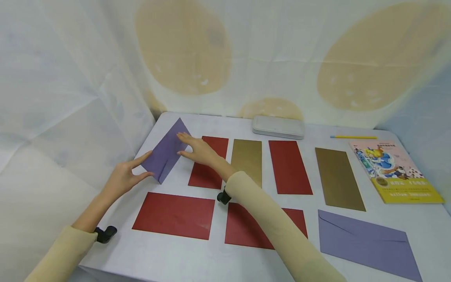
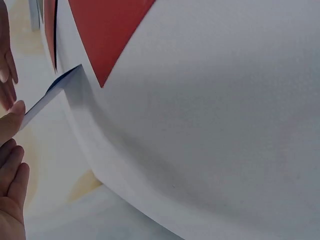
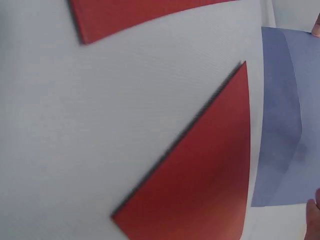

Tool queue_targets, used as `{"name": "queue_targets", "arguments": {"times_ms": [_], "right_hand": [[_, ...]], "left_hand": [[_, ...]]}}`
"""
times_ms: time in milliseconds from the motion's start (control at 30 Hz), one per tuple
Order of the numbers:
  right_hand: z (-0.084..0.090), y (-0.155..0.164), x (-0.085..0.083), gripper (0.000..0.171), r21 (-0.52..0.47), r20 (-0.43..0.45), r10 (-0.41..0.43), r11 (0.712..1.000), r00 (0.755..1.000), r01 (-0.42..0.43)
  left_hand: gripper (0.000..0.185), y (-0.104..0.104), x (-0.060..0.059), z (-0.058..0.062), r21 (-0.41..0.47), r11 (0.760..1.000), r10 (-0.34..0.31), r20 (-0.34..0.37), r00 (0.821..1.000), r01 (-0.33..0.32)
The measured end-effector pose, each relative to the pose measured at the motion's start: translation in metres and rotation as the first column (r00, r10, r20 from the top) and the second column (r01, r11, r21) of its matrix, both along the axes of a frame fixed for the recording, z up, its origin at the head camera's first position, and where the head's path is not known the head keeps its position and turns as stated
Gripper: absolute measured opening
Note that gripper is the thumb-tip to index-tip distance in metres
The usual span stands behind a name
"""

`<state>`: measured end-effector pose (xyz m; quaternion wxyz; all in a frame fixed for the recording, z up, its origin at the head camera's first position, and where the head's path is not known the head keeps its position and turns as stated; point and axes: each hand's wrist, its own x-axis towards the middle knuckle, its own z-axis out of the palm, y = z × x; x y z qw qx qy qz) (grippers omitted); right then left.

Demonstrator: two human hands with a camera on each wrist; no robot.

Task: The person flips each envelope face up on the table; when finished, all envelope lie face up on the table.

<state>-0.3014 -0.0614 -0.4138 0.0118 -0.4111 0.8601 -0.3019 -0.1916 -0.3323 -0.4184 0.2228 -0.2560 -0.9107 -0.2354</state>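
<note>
At the far left corner of the white table, in the head view, a purple envelope is lying slanted, its left end reaching the table's left edge. The left hand is meeting its near corner with thumb and forefinger spread and nearly straight, while the right hand is lying flat on the envelope's right edge, fingers extended — neither hand is curling round it. Just right of it, red envelopes and gold envelopes are lying in a far row, with more red ones and a second purple envelope in the near row. A closed grey tin case is sitting at the far edge; its contents cannot be seen. A yellow pencil and a picture book are lying at the far right.

In the left wrist view, the envelope is showing edge-on, poking out past the table rim — something the head view does not make plain. A fingertip of the left hand is touching its end, and the other fingers are staying straight and loose below.

In the right wrist view, the envelope's flap side is showing, its fold lines visible, beside a red envelope's corner. Only fingertips are showing at the frame's right edge, so this view alone cannot tell the grip.
</note>
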Motion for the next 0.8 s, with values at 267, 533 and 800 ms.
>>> {"name": "queue_targets", "arguments": {"times_ms": [267, 533, 800], "right_hand": [[-0.010, -0.003, 0.006, 0.061, 0.116, 0.131, 0.078, 0.989, 0.988, -0.093], [-0.018, -0.006, 0.014, 0.059, 0.234, 0.171, 0.138, 0.956, 0.975, -0.176], [-0.022, -0.008, 0.018, 0.056, 0.321, 0.146, 0.150, 0.928, 0.978, -0.190]], "left_hand": [[0.078, -0.011, 0.001, -0.003, 0.021, 0.996, 0.088, 0.089, 0.992, -0.090], [0.069, -0.015, 0.000, -0.005, 0.043, 0.988, 0.139, 0.191, 0.972, -0.149], [0.068, -0.017, -0.003, -0.018, -0.026, 0.978, 0.204, 0.329, 0.922, -0.207]]}}
